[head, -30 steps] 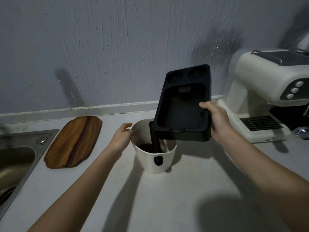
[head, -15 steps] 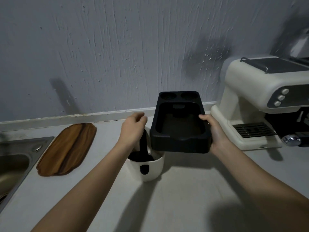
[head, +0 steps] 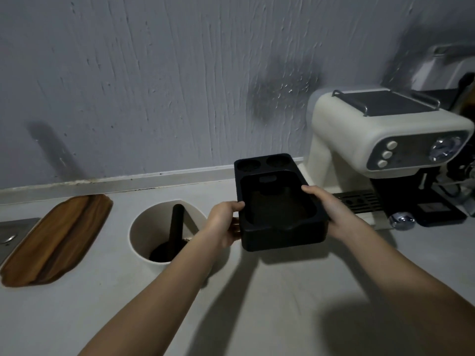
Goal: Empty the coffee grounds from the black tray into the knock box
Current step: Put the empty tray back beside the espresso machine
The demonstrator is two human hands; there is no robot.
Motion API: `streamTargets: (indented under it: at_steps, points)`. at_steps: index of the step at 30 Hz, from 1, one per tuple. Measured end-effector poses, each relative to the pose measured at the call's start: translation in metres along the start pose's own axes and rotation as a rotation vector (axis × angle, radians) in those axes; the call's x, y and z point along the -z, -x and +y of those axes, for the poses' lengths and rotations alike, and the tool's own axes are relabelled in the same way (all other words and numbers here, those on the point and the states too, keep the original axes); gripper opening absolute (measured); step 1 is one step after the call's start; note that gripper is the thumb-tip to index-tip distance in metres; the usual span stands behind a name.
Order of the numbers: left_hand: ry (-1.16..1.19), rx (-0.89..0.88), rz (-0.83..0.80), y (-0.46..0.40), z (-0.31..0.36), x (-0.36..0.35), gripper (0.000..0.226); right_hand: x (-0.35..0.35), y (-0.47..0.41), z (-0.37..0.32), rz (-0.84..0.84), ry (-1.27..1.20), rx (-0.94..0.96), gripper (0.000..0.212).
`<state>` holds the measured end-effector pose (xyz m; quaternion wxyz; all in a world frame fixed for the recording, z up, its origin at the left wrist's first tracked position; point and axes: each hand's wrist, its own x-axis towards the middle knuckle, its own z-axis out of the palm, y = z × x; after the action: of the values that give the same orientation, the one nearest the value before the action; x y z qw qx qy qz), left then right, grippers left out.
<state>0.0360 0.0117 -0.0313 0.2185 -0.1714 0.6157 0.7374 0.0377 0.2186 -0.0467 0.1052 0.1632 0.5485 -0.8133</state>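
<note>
The black tray [head: 277, 204] is held nearly level above the counter, to the right of the knock box, open side up, with two round recesses at its far end. My left hand [head: 223, 224] grips its left edge and my right hand [head: 326, 204] grips its right edge. The knock box [head: 144, 227] is a cream round tub with a black bar across it and dark coffee grounds at the bottom; my left forearm hides its right side.
A cream espresso machine [head: 372, 140] with a drip grille stands at the right, close behind the tray. A wooden board [head: 56, 237] lies at the left, beside a steel sink edge [head: 12, 232]. A grey wall runs along the back of the counter.
The tray has come down from its steep tilt over the knock box to nearly level and moved right of it. My left hand left the knock box rim and took the tray's left edge.
</note>
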Motion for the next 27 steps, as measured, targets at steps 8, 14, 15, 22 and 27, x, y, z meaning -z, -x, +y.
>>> streamTargets:
  at_steps: [8, 14, 15, 22, 27]
  points:
    - [0.029, -0.015, 0.062, -0.025, -0.032, -0.021, 0.015, 0.020, -0.025, 0.019, 0.135, 0.306, -0.077, 0.031]
    - [0.030, -0.049, 0.082, -0.043, -0.039, -0.027, 0.017, 0.024, -0.044, 0.025, 0.214, 0.503, -0.034, 0.039]
    - [0.034, -0.050, 0.085, -0.046, -0.040, -0.027, 0.018, 0.025, -0.046, 0.024, 0.219, 0.527, -0.027, 0.041]
    - [0.044, -0.032, 0.094, -0.061, -0.043, -0.034, 0.026, 0.033, -0.058, 0.032, 0.303, 0.713, 0.010, 0.043]
    - [0.062, -0.032, 0.112, -0.074, -0.045, -0.039, 0.028, 0.038, -0.065, 0.036, 0.358, 0.826, 0.055, 0.035]
